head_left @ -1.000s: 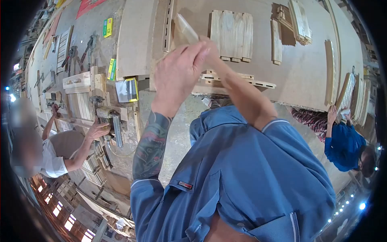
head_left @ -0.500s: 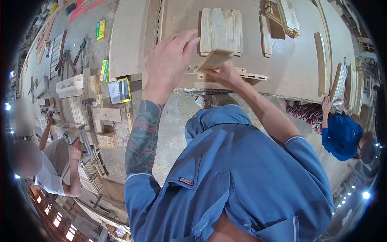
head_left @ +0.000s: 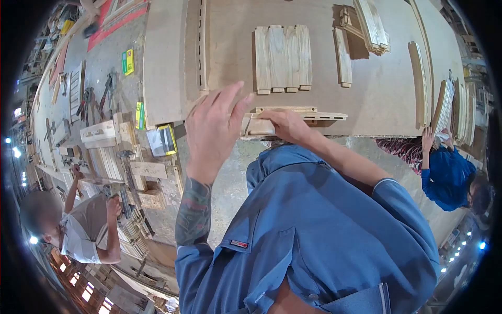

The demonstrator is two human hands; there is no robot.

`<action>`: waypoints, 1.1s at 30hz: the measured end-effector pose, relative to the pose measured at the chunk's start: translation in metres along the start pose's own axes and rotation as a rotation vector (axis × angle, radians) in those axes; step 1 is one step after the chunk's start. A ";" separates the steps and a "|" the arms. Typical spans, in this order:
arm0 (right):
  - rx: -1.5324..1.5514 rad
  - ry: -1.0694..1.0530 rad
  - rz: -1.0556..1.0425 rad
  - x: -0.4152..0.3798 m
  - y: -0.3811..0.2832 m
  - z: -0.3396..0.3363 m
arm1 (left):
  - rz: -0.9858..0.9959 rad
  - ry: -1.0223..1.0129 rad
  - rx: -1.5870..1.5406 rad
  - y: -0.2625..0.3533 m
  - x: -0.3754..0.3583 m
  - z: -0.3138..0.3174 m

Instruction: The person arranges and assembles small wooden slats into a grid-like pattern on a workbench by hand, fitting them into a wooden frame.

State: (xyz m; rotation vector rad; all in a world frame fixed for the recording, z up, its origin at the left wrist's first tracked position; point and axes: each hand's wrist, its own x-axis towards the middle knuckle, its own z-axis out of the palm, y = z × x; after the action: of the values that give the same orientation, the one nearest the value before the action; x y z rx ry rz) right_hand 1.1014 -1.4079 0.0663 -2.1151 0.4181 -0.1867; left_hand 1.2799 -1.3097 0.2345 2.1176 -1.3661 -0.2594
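My right hand [head_left: 287, 125] is closed around a short wooden board [head_left: 260, 127] at the near edge of the workbench. Just beyond and under it lie a light wooden rail [head_left: 290, 109] and a slotted rail [head_left: 332, 116]. To the left, my left hand [head_left: 212, 128] hovers over the bench edge with fingers spread and nothing in them. A panel of several slats [head_left: 283, 58] lies flat on the bench ahead of both hands, touched by neither. The hidden fingers of my right hand leave part of the board's grip unseen.
A single slat [head_left: 342, 57] and a stack of slats [head_left: 372, 26] lie farther right on the workbench [head_left: 230, 31]. A long slotted strip [head_left: 202, 47] runs along the left. One co-worker [head_left: 86, 225] stands at left among tools, another [head_left: 447, 175] at right.
My right hand has drawn the wooden board down and left towards the near bench edge. My left hand has moved slightly lower and stays empty. The view has shifted a little.
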 end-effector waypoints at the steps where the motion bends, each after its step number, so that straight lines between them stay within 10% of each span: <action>1: -0.001 0.012 0.004 0.008 0.005 -0.013 | 0.041 0.002 0.026 0.005 0.002 -0.002; 3: -0.028 -0.225 0.017 0.033 0.022 -0.042 | 0.080 0.002 0.054 0.015 0.010 0.000; 5: -0.500 0.252 0.257 0.069 0.040 -0.026 | 0.090 0.000 0.011 0.027 0.014 0.007; 7: -0.594 0.123 0.353 0.110 0.046 0.007 | 0.068 -0.095 0.070 0.028 0.013 0.016; 11: -0.721 -0.008 0.102 0.133 0.040 0.055 | 0.028 -0.168 0.075 0.027 0.012 0.017; 15: -0.459 0.284 -0.012 0.124 0.038 0.026 | -0.029 -0.208 0.051 0.029 0.012 0.017; 17: 0.101 0.068 0.544 0.107 0.036 -0.009 | 0.025 -0.144 0.091 0.024 0.010 0.021; 19: 0.255 0.333 0.481 0.062 0.002 -0.042 | 0.029 -0.144 0.100 0.024 0.009 0.021; 25: 0.576 0.204 0.139 -0.016 0.028 -0.039 | -0.010 -0.200 0.121 0.023 0.011 0.020; 33: -0.004 0.108 0.071 -0.033 0.024 -0.022 | 0.007 -0.124 0.089 0.019 0.006 0.025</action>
State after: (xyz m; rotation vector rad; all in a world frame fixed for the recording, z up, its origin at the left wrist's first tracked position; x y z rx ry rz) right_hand 1.0585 -1.4250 0.0588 -2.0969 0.5577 -0.2601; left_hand 1.2567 -1.3293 0.2263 2.2012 -1.4810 -0.3382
